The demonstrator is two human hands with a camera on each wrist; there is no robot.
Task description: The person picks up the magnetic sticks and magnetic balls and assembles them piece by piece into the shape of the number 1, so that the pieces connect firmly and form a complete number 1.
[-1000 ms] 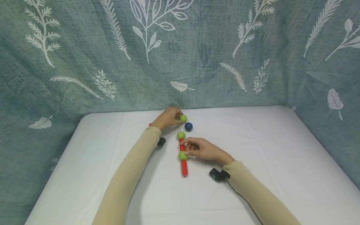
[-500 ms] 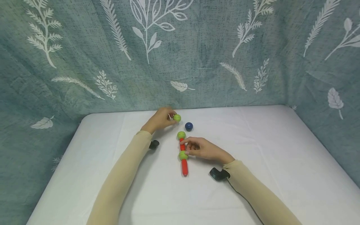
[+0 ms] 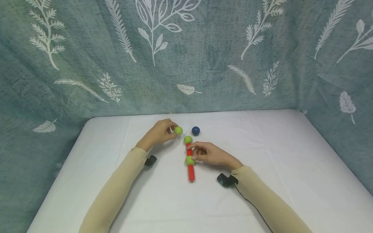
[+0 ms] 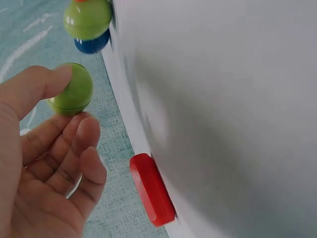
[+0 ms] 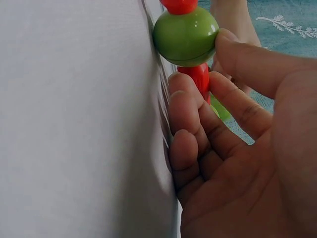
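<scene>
My left hand (image 3: 158, 132) (image 4: 47, 183) pinches a loose green ball (image 3: 178, 130) (image 4: 77, 91) between thumb and fingers, left of a blue ball (image 3: 196, 130) (image 4: 90, 45). A column of parts lies on the white cloth: an upper green ball (image 3: 187, 139), a red stick (image 3: 188, 151), a lower green ball (image 3: 189, 161) (image 5: 185, 37) and a lower red stick (image 3: 191, 173). With its thumb on the lower ball and curled fingers by the upper stick, my right hand (image 3: 214, 153) (image 5: 237, 163) holds the column.
Another red stick (image 4: 152, 191) lies on the cloth in the left wrist view; in the head view it is hidden. Black wrist pieces (image 3: 151, 160) (image 3: 225, 180) sit at both sleeves. Patterned green fabric (image 3: 204, 64) hangs behind the white table (image 3: 262, 194).
My left hand has moved left and then toward me, carrying the green ball away from beside the blue one. My right hand and the column stay nearly still.
</scene>
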